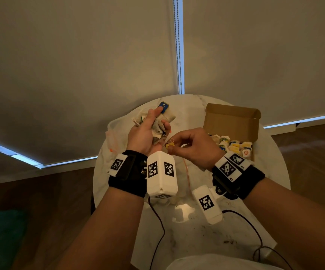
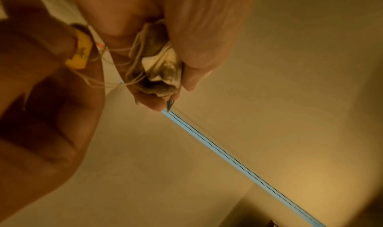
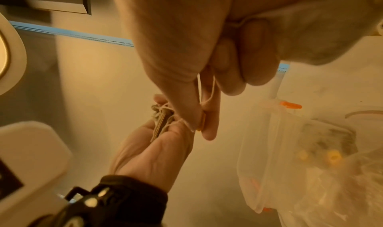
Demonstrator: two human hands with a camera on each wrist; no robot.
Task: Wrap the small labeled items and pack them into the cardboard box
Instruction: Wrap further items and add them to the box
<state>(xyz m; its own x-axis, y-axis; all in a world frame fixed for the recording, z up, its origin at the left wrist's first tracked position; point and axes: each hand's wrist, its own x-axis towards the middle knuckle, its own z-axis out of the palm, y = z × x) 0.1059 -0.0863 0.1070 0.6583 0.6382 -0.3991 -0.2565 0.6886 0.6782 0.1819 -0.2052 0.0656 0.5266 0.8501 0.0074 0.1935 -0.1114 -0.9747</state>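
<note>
Because the yellow tag (image 1: pixel 169 145) sits pinched in the right hand (image 1: pixel 191 148) just beside the bundle of tea bags (image 1: pixel 158 127) that the left hand (image 1: pixel 148 133) clutches, the short run of string (image 2: pixel 116 50) between them is what the coming move turns on. In the left wrist view the string leaves the tag and runs across to the crumpled bags, looping loosely; several strands tangle there, and I cannot tell which one belongs to this tag. The bundle lies to the left of the right grip and a little beyond it, so the right hand is the one placed to wind the string or draw it out.

The left grip is clenched round the bags, palm turned up and toward the person, with a blue tag (image 1: pixel 164 106) showing past the thumb. The right grip holds the yellow tag between thumb and forefinger, the other fingers curled in, knuckles up. Both hands hang above the worktop (image 1: pixel 274 172), touching nothing on it.

The box (image 1: pixel 233 121) stands open to the right, well apart from the bundle, its floor already partly filled with small wrapped items (image 1: pixel 233 146). A clear bag (image 3: pixel 290 148) lies at the left of the worktop.

My judgement: this bag is being separated or wound before it goes to the box.
</note>
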